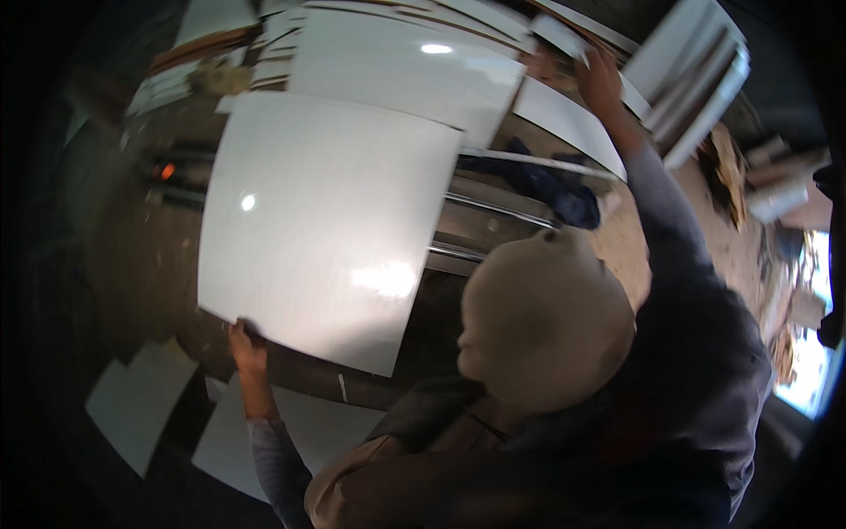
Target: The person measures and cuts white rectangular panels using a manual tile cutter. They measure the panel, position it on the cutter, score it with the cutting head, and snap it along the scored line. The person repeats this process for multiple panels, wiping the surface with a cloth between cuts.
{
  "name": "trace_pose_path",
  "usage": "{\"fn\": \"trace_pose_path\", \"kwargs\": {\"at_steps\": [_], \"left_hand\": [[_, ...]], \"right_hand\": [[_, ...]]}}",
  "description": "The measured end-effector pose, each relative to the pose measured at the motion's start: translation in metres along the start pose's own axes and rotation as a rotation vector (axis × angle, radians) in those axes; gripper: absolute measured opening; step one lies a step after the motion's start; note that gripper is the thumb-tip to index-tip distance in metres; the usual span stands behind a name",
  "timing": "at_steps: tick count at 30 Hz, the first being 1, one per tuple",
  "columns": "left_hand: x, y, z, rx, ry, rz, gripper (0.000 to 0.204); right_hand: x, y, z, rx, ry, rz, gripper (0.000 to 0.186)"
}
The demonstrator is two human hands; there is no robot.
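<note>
A person (687,379) in a dark top with grey sleeves bends over a large white panel (326,212); both visible arms seem to be theirs, and I do not make out my own hands. Their hand (247,339) at lower left grips the panel's near edge. Their other hand (597,70) reaches to a narrow white piece (555,33) at the top, fingers on its end. A second white sheet (397,62) lies behind the panel. Metal rails (480,207) run beneath the panel, and dark blue cloth (573,203) lies beside them.
White offcuts with brown edges (203,53) are piled at upper left. More white boards (683,70) stand at upper right, near scrap pieces (727,176). Several white sheets (141,406) lie low at the left. A bright opening (815,361) is at far right.
</note>
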State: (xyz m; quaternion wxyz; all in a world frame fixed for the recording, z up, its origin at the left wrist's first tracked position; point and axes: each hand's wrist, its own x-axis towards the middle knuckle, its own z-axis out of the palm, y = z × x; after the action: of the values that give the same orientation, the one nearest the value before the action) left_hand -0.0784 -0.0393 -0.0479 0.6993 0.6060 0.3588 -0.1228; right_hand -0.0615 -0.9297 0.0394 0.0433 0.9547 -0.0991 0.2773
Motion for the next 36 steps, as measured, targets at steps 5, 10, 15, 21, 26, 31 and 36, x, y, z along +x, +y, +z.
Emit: {"fn": "trace_pose_path", "kwargs": {"at_steps": [5, 10, 15, 21, 26, 31, 36], "left_hand": [[-0.017, 0.002, 0.017, -0.193, -0.064, 0.015, 0.027], [-0.035, 0.001, 0.022, -0.258, -0.001, 0.007, 0.023], [-0.040, -0.004, 0.031, -0.178, 0.011, -0.018, 0.019], [-0.038, -0.006, 0.033, -0.235, 0.024, 0.025, 0.030], [-0.036, -0.010, 0.031, -0.254, 0.088, -0.014, 0.043], [-0.032, -0.008, 0.033, -0.236, 0.089, -0.041, 0.043], [-0.026, -0.011, 0.029, -0.227, 0.122, -0.019, 0.039]], "right_hand": [[-0.210, -0.037, -0.022, 0.028, -0.997, -0.009, 0.039], [-0.206, -0.007, -0.043, 0.184, -0.407, 0.147, 0.036], [-0.106, -0.054, -0.131, 0.839, -0.469, 0.581, 0.048], [-0.046, -0.099, -0.120, 1.170, -0.325, 0.788, 0.039], [-0.032, -0.049, -0.128, 1.510, 0.023, 1.262, 0.028], [0.005, -0.018, -0.207, 1.534, 0.113, 1.102, 0.040], [0.015, -0.092, -0.211, 1.535, -0.194, 0.852, 0.053]]}}
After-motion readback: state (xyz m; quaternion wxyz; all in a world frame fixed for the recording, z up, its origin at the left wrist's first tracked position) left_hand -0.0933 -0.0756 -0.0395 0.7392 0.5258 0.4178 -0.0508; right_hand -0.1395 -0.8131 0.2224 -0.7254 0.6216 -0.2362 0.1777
